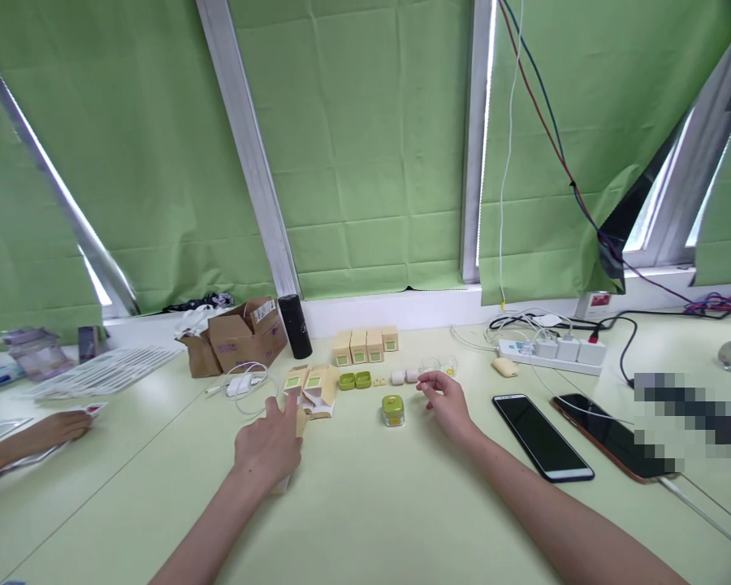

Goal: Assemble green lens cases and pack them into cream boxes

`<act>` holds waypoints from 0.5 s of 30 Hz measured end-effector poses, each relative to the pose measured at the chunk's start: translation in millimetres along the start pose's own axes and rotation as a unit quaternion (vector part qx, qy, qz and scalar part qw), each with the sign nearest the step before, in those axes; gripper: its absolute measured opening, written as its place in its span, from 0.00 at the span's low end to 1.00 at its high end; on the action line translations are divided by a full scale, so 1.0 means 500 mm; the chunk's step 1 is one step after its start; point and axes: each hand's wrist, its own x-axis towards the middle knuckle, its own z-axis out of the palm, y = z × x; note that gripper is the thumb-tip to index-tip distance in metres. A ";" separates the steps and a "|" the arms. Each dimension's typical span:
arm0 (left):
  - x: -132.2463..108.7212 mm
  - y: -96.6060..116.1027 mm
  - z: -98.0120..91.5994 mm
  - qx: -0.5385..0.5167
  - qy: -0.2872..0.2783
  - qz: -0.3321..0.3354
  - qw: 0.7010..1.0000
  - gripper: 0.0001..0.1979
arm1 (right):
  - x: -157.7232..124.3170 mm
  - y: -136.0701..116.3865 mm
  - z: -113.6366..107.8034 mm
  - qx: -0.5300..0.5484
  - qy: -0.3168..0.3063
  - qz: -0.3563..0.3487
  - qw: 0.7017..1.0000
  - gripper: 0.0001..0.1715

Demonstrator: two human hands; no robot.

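My left hand [268, 443] lies over a beige carton [282, 486], mostly hidden beneath it. Two of its fingers reach forward, near two opened cartons [320, 386] with green-marked panels. My right hand [446, 404] hovers loosely with fingers apart, nothing visible in them. Just beyond it are clear round containers [447, 366] and two small whitish cylinders [398, 377]. Between my hands stands a small clear jar with a green lid [393, 410]. Two green square lids or trays [354, 379] sit farther back, beside a small yellow piece [379, 381].
Several beige cartons [366, 347] stand in a row behind. A black cylinder [296, 327] and cardboard box [247, 333] are back left. Two phones [543, 437], a power strip [551, 356] and cables lie right. Another person's hand [67, 426] rests on papers at left.
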 end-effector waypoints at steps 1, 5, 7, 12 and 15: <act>-0.008 0.002 -0.008 0.006 0.000 0.003 1.000 0.30 | 0.001 0.000 0.000 0.000 0.001 -0.001 1.000 0.18; -0.048 0.012 -0.048 0.017 0.020 0.021 0.999 0.26 | 0.003 -0.003 -0.001 0.001 0.004 -0.008 1.000 0.18; -0.065 0.023 -0.067 0.009 0.052 0.037 0.998 0.26 | 0.002 -0.005 -0.001 0.003 0.004 -0.015 1.000 0.19; -0.056 0.080 -0.087 -0.054 0.232 0.081 0.968 0.21 | -0.010 -0.022 0.000 -0.005 -0.005 -0.060 0.998 0.19; -0.016 0.129 -0.075 -0.107 0.346 0.136 0.922 0.19 | -0.023 -0.039 0.005 -0.030 -0.038 -0.107 0.993 0.18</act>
